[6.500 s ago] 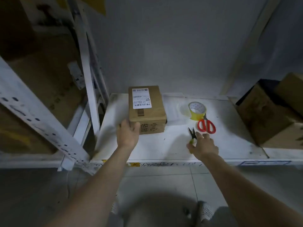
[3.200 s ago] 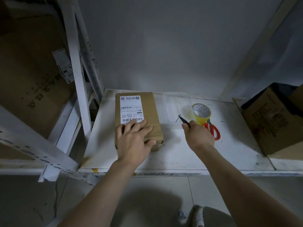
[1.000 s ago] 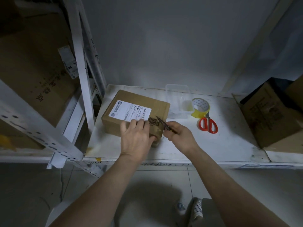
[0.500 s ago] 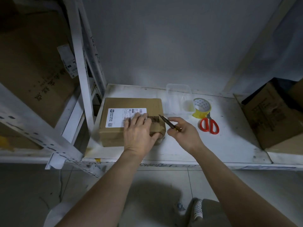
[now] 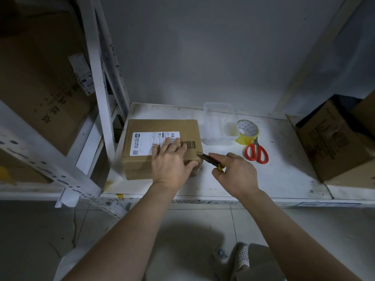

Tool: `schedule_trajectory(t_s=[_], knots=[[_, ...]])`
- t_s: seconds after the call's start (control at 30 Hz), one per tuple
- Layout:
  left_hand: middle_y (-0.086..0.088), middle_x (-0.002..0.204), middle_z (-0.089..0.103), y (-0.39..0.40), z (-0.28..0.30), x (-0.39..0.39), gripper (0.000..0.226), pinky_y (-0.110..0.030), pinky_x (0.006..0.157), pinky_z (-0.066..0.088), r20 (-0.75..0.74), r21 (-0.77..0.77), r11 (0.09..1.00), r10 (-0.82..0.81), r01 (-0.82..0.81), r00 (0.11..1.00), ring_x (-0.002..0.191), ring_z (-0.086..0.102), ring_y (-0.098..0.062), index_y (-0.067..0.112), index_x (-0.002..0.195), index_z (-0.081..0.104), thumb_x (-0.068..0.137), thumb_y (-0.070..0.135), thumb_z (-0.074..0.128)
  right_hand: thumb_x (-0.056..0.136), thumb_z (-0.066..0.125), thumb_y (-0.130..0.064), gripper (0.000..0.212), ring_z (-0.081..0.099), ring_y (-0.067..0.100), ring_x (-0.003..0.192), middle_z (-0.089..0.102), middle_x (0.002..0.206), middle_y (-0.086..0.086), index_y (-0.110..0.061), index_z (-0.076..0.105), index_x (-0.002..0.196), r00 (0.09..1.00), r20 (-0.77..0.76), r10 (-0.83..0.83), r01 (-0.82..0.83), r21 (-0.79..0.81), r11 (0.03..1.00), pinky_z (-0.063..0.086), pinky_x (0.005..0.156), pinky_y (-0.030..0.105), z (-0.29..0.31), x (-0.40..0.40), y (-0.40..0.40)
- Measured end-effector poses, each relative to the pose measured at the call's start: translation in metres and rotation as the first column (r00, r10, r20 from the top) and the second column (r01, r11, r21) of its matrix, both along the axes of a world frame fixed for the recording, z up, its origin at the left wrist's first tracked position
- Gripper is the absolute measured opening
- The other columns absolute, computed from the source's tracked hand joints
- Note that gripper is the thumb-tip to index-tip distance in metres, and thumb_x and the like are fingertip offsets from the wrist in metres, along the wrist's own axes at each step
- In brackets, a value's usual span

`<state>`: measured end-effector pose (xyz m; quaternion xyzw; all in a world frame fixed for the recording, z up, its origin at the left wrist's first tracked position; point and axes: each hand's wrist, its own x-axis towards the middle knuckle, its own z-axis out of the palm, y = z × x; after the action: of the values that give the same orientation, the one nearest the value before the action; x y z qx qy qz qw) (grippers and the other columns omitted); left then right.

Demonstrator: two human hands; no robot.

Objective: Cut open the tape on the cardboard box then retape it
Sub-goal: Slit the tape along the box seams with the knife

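A cardboard box (image 5: pixel 162 138) lies on a white shelf (image 5: pixel 284 179), at 9 o'clock from a roll of tape (image 5: pixel 248 132). The left hand (image 5: pixel 171 165) presses flat on its top. The right hand (image 5: pixel 236 175) grasps a small cutter (image 5: pixel 210 161), tip touching the box's right edge.

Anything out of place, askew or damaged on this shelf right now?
Nothing stands out. The cardboard box lies flat under the left hand; the right hand holds a small cutter at its right edge. Tape roll, red scissors and clear container sit tidily beside it.
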<state>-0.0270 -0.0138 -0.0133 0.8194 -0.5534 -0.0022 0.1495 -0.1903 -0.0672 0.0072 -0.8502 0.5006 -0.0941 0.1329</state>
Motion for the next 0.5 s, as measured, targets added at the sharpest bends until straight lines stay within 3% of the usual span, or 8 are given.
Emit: schedule_trajectory(t_s=[0.37, 0.5], knots=[[0.007, 0.152, 0.035, 0.0012, 0.0053, 0.0011, 0.064, -0.039, 0.118, 0.010, -0.022, 0.026, 1.000, 0.005, -0.005, 1.000, 0.145, 0.020, -0.016, 0.027, 0.138, 0.047, 0.083, 0.060, 0.054, 0.091, 0.045, -0.031, 0.044, 0.055, 0.018, 0.078, 0.052, 0.081, -0.004, -0.042, 0.045, 0.133, 0.989, -0.146, 0.004, -0.022, -0.125, 0.992, 0.038, 0.057, 0.024, 0.0060, 0.0068, 0.0088], [0.008, 0.149, 0.039, 0.0030, 0.0079, 0.0030, 0.060, -0.039, 0.117, 0.014, -0.005, 0.026, 1.000, -0.013, 0.013, 1.000, 0.141, 0.024, -0.017, 0.027, 0.136, 0.049, 0.085, 0.059, 0.051, 0.092, 0.043, -0.029, 0.044, 0.050, 0.017, 0.072, 0.047, 0.078, -0.005, -0.041, 0.045, 0.134, 0.988, -0.152, -0.015, 0.002, -0.085, 0.996, 0.037, 0.058, 0.024, 0.0071, 0.0087, 0.0095]])
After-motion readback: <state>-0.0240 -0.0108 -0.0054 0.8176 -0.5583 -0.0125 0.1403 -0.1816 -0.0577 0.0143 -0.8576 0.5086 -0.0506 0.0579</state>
